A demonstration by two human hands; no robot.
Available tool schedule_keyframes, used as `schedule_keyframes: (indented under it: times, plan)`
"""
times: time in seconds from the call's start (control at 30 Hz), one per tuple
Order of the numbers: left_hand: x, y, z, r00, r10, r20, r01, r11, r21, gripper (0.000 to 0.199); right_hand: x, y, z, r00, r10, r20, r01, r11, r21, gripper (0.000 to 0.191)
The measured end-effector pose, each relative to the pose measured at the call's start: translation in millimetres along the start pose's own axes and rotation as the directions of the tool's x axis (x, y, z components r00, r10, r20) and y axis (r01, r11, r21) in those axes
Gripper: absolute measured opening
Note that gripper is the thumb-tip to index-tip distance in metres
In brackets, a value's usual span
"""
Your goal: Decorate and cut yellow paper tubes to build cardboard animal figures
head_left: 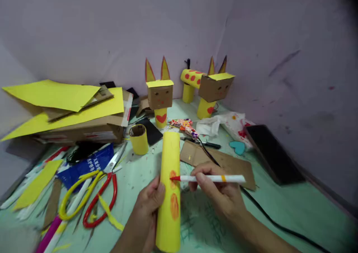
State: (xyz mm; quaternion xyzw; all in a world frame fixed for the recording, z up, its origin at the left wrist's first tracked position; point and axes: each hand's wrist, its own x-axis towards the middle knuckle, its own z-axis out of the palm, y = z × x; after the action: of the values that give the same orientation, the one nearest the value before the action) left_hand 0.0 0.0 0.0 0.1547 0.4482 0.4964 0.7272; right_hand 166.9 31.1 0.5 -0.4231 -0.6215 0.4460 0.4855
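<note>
In the middle of the head view, my left hand [149,204] is closed around a long yellow paper tube [167,227], thumb on its left side. Two orange-red oval spots are coloured on the tube's face, one above the other. My right hand [218,191] pinches a white marker [212,178] held level, and its red tip touches the upper spot. Beyond the tube's far end stands a cardboard head [160,97] with pointed ears, on a yellow neck with a red heart. A short yellow tube [139,139] stands open-topped to the left.
Red-and-yellow-handled scissors [113,163], markers and paper scraps lie at left, before a stack of yellow sheets [56,94] on cardboard. Behind stands a spotted animal figure [215,87]. At right are a cardboard strip [223,160], a black cable [268,215] and a dark phone [274,152].
</note>
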Motion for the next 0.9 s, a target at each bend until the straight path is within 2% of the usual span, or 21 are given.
schedule_keyframes:
  times: [0.13,0.3,0.53,0.7,0.9]
  plan:
    - [2.2,3.5,2.4,1.000,-0.001,0.010,0.001,1.000,0.002,0.033,-1.4,-2.2,0.2,0.999,-0.011,0.031,0.011,1.000,-0.013,0.024]
    - [2.2,4.8,2.6,1.000,-0.027,0.012,0.027,1.000,-0.007,0.032,-2.4,-2.7,-0.6,1.000,-0.013,0.011,0.013,0.999,-0.033,0.022]
    - [1.4,5.1,3.5,0.999,-0.036,-0.013,0.036,0.999,0.005,0.031,-1.0,-5.2,-0.8,0.998,0.037,0.042,-0.038,0.999,0.015,0.026]
    - [1.2,5.9,5.3,0.999,-0.035,-0.017,0.034,0.999,-0.011,0.031,-0.8,-4.0,-0.7,0.999,0.027,-0.047,-0.027,1.000,0.001,0.025]
    - [2.6,5.0,4.3,0.999,-0.036,-0.018,0.035,0.999,-0.011,0.027,-2.0,-2.1,-0.6,0.998,0.055,-0.012,-0.054,0.998,0.030,0.028]
